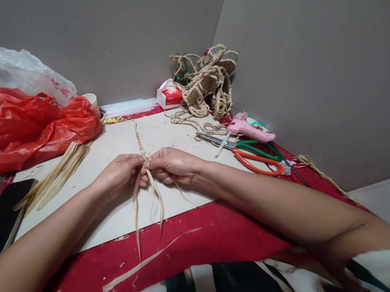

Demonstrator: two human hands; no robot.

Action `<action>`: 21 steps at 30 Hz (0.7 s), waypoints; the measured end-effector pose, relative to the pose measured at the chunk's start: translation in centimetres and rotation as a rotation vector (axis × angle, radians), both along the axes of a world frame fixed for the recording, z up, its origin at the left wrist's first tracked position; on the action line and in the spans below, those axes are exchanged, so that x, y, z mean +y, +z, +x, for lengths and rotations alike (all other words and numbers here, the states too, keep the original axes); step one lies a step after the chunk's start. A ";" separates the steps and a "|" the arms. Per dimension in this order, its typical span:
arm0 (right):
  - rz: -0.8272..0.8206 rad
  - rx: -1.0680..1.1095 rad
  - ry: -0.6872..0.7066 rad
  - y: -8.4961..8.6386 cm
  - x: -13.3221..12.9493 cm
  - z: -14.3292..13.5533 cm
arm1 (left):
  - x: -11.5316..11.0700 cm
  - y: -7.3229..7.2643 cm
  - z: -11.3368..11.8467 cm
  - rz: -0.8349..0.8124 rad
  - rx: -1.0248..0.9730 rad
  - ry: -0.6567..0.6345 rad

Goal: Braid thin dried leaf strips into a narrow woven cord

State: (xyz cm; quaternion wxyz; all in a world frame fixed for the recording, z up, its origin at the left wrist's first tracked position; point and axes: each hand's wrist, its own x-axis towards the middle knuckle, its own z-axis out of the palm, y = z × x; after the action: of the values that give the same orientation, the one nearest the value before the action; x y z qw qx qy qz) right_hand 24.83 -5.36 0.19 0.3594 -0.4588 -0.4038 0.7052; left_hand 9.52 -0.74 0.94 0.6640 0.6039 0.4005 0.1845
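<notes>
A thin straw braid (138,138) runs away from me over the white board (117,218). My left hand (125,174) pinches its near end from the left. Fingertips almost meeting it, my right hand (171,164) is closed on the same end from the right. Loose straw strands (157,194) hang from between the fingers toward the board's near edge. The exact grip of each finger on the single strands is partly hidden. One loose straw strip (141,268) lies on the red cloth (231,229) nearer to me.
Left are a bundle of dry strips (59,173), a phone (1,218) and a red plastic bag (34,125). On the right lie scissors (257,160), a pink glue gun (250,129) and a heap of braided cord (207,84). Clear sticks (128,107) lie at the back.
</notes>
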 end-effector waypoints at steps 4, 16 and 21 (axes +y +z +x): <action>0.044 -0.057 0.094 0.0 0.3 0.7 | -0.3 -0.1 0.1 -0.010 0.073 -0.050; 0.383 -0.699 0.238 0.4 0.4 1.3 | -0.1 -1.0 -0.2 0.073 0.071 0.028; 0.510 -0.978 0.323 2.1 0.1 1.9 | -0.5 -1.4 -0.1 0.076 0.037 0.086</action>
State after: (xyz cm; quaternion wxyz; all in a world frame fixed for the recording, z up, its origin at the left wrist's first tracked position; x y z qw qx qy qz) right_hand 26.70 -5.30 2.29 0.1178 -0.5627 -0.7455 0.3373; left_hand 9.44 -1.23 -0.49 0.6246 0.6143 0.4308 0.2167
